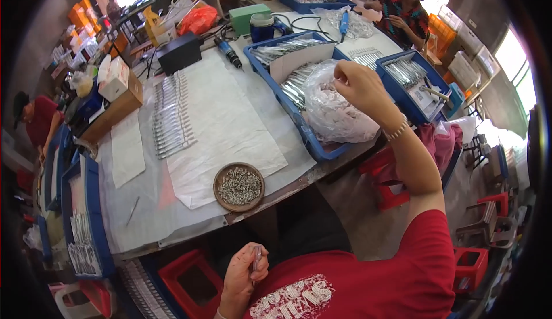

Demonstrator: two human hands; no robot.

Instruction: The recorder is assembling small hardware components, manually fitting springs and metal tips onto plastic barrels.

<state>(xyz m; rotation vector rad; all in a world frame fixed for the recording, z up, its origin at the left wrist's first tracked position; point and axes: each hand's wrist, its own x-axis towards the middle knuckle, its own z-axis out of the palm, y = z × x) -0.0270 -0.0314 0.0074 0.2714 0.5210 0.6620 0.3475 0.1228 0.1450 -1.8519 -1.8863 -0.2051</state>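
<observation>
My left hand (242, 273) is held low in front of my red shirt, its fingers closed round a small silver metal piece (256, 256) whose kind I cannot make out. My right hand (361, 88) is raised over a clear plastic bag (329, 103) with pale contents. Its fingers are curled together, and anything in them is hidden. The bag sits in a blue tray (283, 97) beside bundles of slim silver metal tools (296, 83). At the table's front edge stands a round brown bowl (218, 199) heaped with small metal parts (240, 186).
Slim metal tools (171, 112) lie in a row on white paper (230, 123). Behind them are a black box (179, 53) and a blue-and-black handheld tool (229, 53). Another blue tray (405, 77) stands right. A co-worker (407, 14) sits across; another person (40, 120) works left.
</observation>
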